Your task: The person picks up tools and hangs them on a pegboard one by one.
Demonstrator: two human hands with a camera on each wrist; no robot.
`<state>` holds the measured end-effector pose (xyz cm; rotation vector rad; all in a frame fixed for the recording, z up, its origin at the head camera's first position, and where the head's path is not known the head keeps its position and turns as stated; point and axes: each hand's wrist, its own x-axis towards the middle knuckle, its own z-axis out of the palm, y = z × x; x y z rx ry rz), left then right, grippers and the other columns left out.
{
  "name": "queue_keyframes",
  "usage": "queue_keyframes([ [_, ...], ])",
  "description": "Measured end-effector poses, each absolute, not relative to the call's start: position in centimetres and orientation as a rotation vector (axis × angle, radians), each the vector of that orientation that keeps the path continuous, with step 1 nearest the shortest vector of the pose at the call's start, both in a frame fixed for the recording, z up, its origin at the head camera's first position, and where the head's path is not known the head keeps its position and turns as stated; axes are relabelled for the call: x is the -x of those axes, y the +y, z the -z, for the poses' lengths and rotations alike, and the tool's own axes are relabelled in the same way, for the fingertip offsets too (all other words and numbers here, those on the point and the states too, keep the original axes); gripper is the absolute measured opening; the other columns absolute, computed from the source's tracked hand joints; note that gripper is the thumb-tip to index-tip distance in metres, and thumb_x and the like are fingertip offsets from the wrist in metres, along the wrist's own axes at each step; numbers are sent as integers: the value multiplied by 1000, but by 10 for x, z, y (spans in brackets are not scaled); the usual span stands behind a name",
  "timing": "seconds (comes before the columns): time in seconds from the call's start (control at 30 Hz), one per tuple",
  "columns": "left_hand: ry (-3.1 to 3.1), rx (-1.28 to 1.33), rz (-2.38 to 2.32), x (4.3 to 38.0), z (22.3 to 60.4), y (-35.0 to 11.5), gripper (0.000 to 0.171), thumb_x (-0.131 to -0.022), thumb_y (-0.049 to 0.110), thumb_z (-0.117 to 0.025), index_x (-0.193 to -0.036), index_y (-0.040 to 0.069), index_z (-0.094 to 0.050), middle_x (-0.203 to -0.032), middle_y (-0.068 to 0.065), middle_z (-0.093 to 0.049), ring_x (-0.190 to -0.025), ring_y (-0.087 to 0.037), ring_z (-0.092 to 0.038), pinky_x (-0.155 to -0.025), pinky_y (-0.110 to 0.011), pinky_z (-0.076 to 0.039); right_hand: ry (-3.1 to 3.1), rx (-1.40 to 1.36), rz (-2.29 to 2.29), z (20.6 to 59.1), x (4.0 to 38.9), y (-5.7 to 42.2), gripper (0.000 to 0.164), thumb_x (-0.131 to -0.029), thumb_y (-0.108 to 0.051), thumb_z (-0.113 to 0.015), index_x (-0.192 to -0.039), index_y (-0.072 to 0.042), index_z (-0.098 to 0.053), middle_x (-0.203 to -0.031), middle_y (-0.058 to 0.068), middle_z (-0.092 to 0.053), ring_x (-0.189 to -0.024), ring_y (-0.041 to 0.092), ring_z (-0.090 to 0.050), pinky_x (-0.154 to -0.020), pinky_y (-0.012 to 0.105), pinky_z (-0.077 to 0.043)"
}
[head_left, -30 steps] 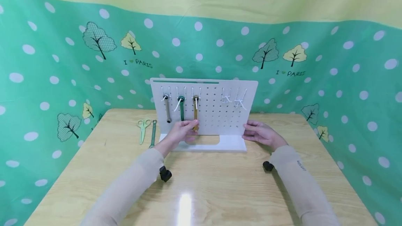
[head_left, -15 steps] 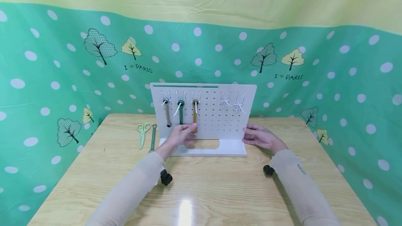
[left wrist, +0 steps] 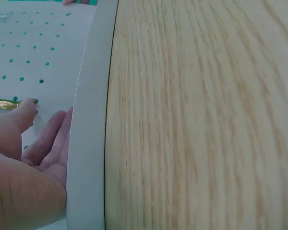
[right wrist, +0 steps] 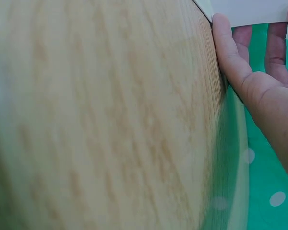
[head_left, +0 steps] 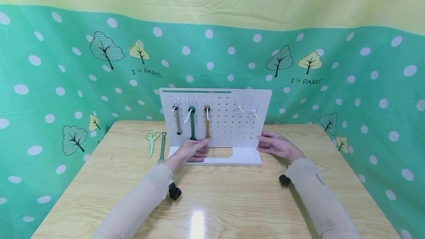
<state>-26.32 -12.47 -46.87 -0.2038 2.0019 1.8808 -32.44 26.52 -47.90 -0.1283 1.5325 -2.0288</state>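
A white pegboard stands upright on its base, with three wrenches hanging from hooks. The yellow wrench is the rightmost, beside a green wrench and a grey wrench. My left hand is low before the board, its thumb tip at the yellow wrench's lower end. In the left wrist view the fingers lie extended below the thumb, apart from the wrench. My right hand holds the board's right edge, thumb in front and fingers behind, as the right wrist view shows around the board.
On the table, left of the board, lie light-green scissors and another green wrench. Two white hooks with nothing on them sit at the board's upper right. A patterned green curtain hangs behind the table.
My left hand has slid down along the yellow wrench to its lower end, uncovering more of the yellow and hanging green wrenches. My right hand stays at the board's edge. The head view tilted up slightly.
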Motion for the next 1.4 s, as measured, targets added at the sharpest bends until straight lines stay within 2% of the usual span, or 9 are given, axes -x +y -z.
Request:
queue_keyframes([
  [0.4,2019,136,-1811,261,463,-141,45,-96,30,-73,-128,-2,-64,-114,-18,-70,-96,-27,-71,-82,-37,-62,1530,115,2037,479,323,265,22,-105,-4,-54,-127,-6,-58,-123,15,-64,-116,32,-61,-107,53,-46],
  [0.5,2067,110,-1770,259,457,-156,43,-94,25,-76,-128,1,-66,-117,-17,-69,-96,-27,-70,-82,-36,-62,1537,124,2033,479,323,266,21,-105,-4,-53,-126,-6,-58,-123,14,-64,-116,32,-62,-107,53,-46],
  [0.73,2162,109,-1763,256,450,-212,45,-91,21,-78,-130,2,-64,-118,-17,-67,-99,-31,-68,-89,-41,-59,1531,128,2031,478,323,267,20,-105,-4,-54,-124,-6,-58,-122,14,-64,-116,32,-61,-107,53,-46],
  [0.93,2314,225,-1703,257,449,-265,51,-93,21,-76,-135,-1,-58,-107,-13,-69,-87,-19,-67,-84,-35,-61,1524,120,2032,477,324,266,19,-104,-4,-55,-123,-8,-60,-122,13,-65,-117,32,-61,-108,53,-46],
  [1.03,2402,269,-1641,256,449,-286,57,-95,20,-74,-142,-3,-51,-120,-17,-63,-91,-19,-66,-83,-32,-60,1528,117,2029,477,324,265,20,-105,-5,-55,-124,-8,-60,-122,13,-65,-117,33,-61,-107,53,-46],
  [1.1,2451,305,-1608,255,450,-297,61,-96,21,-73,-145,-3,-46,-132,-20,-56,-94,-20,-65,-81,-31,-60,1531,129,2030,476,325,265,21,-105,-5,-54,-126,-7,-58,-122,14,-64,-117,33,-61,-107,53,-46],
  [1.2,2474,354,-1590,252,456,-309,67,-94,21,-75,-147,-3,-41,-141,-25,-46,-93,-18,-62,-76,-29,-60,1532,134,2036,476,326,265,22,-105,-5,-54,-126,-6,-57,-122,15,-63,-116,33,-61,-107,52,-47],
  [1.4,2452,429,-1608,255,466,-320,70,-89,17,-81,-143,-4,-42,-126,-19,-51,-76,-10,-62,-68,-25,-60,1537,120,2016,474,328,266,19,-105,-4,-53,-124,-6,-55,-121,14,-62,-114,32,-62,-107,52,-46],
])
